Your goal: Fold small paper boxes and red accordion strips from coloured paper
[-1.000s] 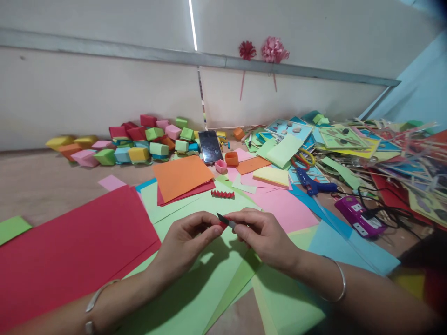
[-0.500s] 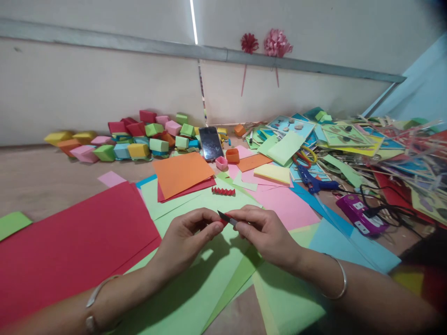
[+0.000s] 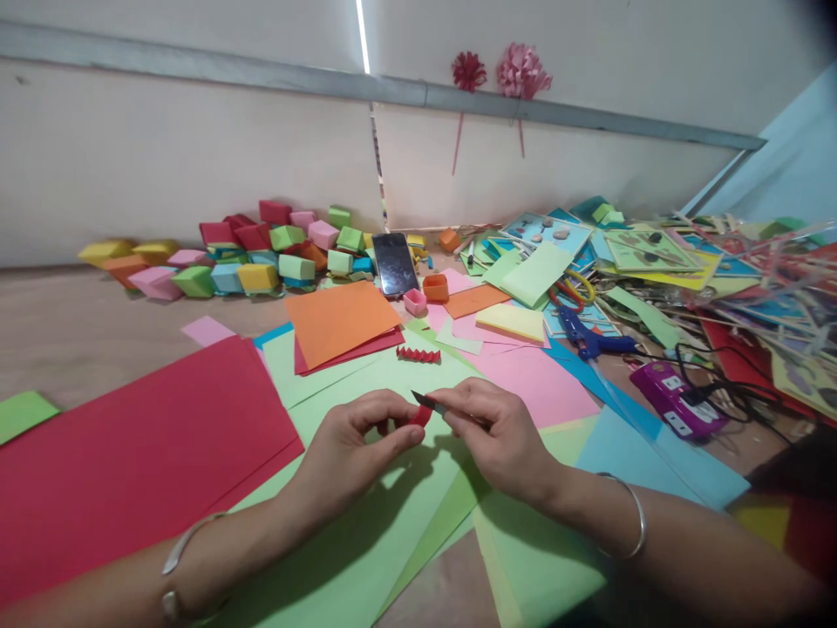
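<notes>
Between thumb and fingers, my left hand (image 3: 364,433) pinches a small red paper piece (image 3: 422,416). My right hand (image 3: 495,432) holds a craft knife (image 3: 429,402), its dark blade pointing left and lying against the upper part of the red piece. Both hands are over light green sheets (image 3: 340,532). Just beyond them lies a zigzag-folded red strip (image 3: 418,355). Orange squares (image 3: 340,323) rest on red ones behind my left hand, and a large red sheet (image 3: 144,462) spreads out at the left.
Coloured paper boxes (image 3: 258,277) are piled along the wall beside a phone (image 3: 395,264). To the right are a blue glue gun (image 3: 592,336), a purple power strip (image 3: 677,401) with cables, scissors (image 3: 575,290) and heaped sticks and cards. Pink sheets (image 3: 536,384) lie behind my right hand.
The red piece now shows more between my hands and looks curved. The knife blade has shifted slightly right and up against it, and my hands are slightly further apart.
</notes>
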The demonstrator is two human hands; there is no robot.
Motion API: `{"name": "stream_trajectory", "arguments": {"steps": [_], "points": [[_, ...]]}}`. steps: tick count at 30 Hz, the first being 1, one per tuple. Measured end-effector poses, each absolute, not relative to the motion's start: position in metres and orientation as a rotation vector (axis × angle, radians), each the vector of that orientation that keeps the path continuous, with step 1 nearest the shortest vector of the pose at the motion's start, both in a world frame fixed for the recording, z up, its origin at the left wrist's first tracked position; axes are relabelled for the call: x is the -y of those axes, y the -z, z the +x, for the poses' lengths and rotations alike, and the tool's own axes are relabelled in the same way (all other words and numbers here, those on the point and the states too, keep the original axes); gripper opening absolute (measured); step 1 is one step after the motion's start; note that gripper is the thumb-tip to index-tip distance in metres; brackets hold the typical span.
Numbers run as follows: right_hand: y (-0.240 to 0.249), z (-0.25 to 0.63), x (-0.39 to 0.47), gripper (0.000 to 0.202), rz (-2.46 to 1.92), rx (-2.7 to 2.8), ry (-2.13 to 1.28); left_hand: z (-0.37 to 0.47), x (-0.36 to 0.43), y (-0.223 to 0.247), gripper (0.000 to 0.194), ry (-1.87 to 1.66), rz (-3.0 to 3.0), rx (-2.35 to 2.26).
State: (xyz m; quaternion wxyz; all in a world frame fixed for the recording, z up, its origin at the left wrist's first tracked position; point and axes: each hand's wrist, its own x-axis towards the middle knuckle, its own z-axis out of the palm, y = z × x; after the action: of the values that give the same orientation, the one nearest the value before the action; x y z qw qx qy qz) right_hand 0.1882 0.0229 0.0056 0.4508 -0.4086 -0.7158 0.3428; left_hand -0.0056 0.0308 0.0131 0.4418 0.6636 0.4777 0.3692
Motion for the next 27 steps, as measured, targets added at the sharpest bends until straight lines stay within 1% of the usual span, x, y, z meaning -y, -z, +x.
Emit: {"name": "stream_trajectory", "arguments": {"steps": [3, 8, 11, 13, 17, 22, 27], "points": [[-0.002, 0.187, -0.022, 0.032, -0.943, 1.82, -0.647, -0.004, -0.03, -0.013, 0.008, -0.963, 1.622, -1.178], [0.002, 0.183, -0.02, 0.036, -0.81, 1.968, -0.165, -0.003, -0.027, -0.012, 0.007, -1.033, 1.58, -1.154], [0.006, 0.177, -0.017, 0.033, -0.824, 1.978, 0.063, -0.005, -0.025, -0.012, 0.009, -1.084, 1.6, -1.141], [0.008, 0.173, -0.015, 0.029, -0.846, 1.971, 0.116, -0.007, -0.025, -0.012, 0.009, -1.125, 1.633, -1.122], [0.008, 0.171, -0.013, 0.024, -0.857, 2.04, 0.109, -0.009, -0.028, -0.01, 0.011, -1.231, 1.708, -1.068], [0.004, 0.177, -0.017, 0.034, -0.719, 2.187, 0.224, -0.01, -0.029, -0.009, 0.013, -1.245, 1.741, -1.053], [0.011, 0.183, -0.022, 0.036, -0.659, 2.235, 0.148, -0.011, -0.029, -0.009, 0.013, -1.193, 1.743, -1.071]]}}
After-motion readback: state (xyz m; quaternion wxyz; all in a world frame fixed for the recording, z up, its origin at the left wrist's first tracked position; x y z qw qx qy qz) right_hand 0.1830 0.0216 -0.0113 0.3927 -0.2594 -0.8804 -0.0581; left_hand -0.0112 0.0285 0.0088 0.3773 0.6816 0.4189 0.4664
